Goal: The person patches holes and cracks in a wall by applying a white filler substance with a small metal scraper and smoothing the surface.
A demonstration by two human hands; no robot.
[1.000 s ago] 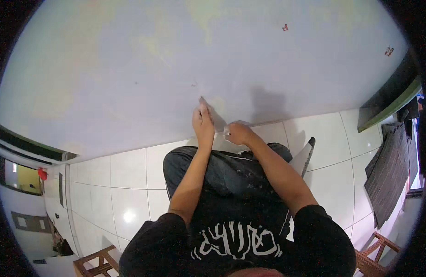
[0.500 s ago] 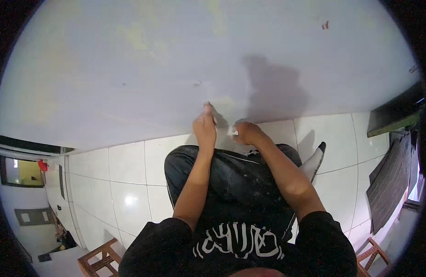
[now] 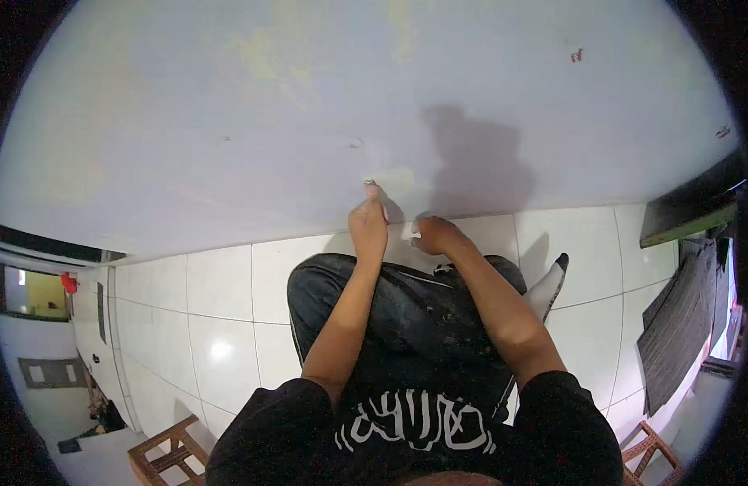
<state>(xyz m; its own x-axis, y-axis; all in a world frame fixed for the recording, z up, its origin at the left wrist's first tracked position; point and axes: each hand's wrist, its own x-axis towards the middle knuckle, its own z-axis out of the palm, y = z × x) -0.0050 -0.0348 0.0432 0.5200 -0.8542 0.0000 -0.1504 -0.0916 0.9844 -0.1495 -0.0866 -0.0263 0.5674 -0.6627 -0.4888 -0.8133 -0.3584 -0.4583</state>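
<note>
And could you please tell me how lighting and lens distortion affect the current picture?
Head view: a glare spot on the glossy white floor tiles; head view: a broad, soft grey shadow on the pale lavender wall, right of the bare left hand; head view: black fills the corners, and straight edges bow near the rim; head view: fine detail at that hand is hard to make out.

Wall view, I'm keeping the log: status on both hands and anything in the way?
Left hand pointed at wall, contact unclear. Right hand curled near wall's base. Wall patchy, small mark above left hand. No blockage seen, only shadow.
</note>
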